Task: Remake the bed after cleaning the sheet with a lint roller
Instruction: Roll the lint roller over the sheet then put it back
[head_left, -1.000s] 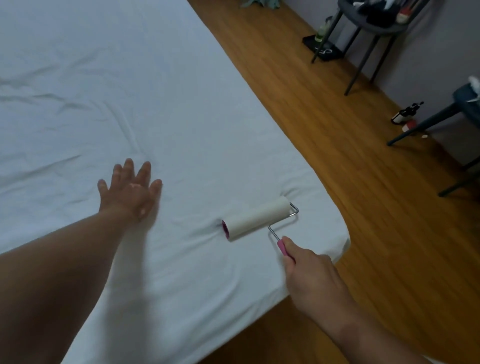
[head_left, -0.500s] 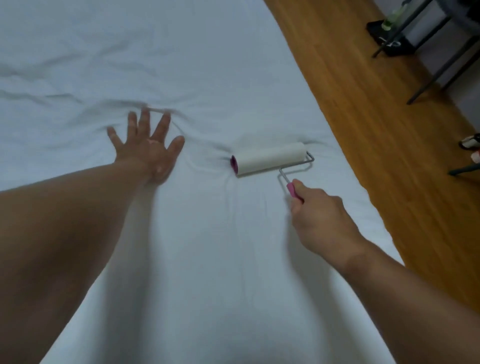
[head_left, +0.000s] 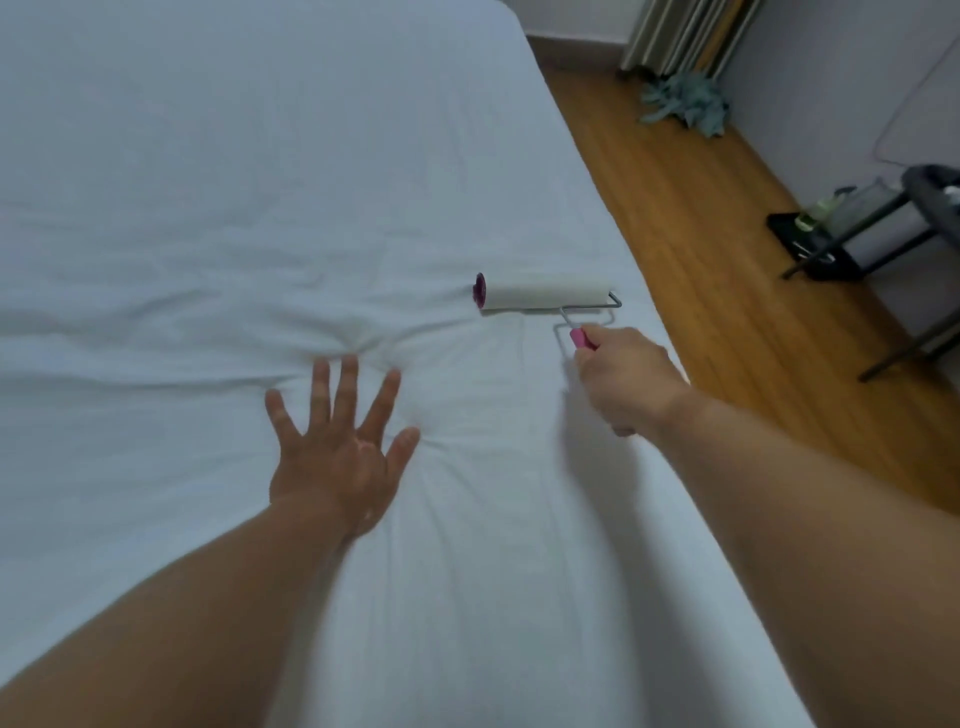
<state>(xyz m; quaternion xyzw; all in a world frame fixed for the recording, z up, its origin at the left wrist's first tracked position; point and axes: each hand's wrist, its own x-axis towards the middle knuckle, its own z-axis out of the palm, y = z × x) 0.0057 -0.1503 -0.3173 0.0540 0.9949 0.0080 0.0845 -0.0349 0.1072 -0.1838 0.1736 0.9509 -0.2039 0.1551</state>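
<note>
A white sheet (head_left: 208, 182) covers the bed and fills most of the head view. Wrinkles bunch just beyond my left hand (head_left: 337, 441), which presses flat on the sheet with fingers spread. A lint roller (head_left: 543, 295) with a white roll, a purple end cap and a wire frame lies on the sheet near the bed's right edge. My right hand (head_left: 626, 379) grips its pink handle, so most of the handle is hidden in my fist.
A wooden floor (head_left: 727, 234) runs along the bed's right side. On it lie a teal cloth heap (head_left: 685, 104) near the curtain and a dark metal-legged stand (head_left: 883, 228) with bottles against the wall.
The roller has travelled farther up the bed along its right edge, and my right hand followed. My left hand stays flat on the sheet, now level behind the roller. The view moved forward.
</note>
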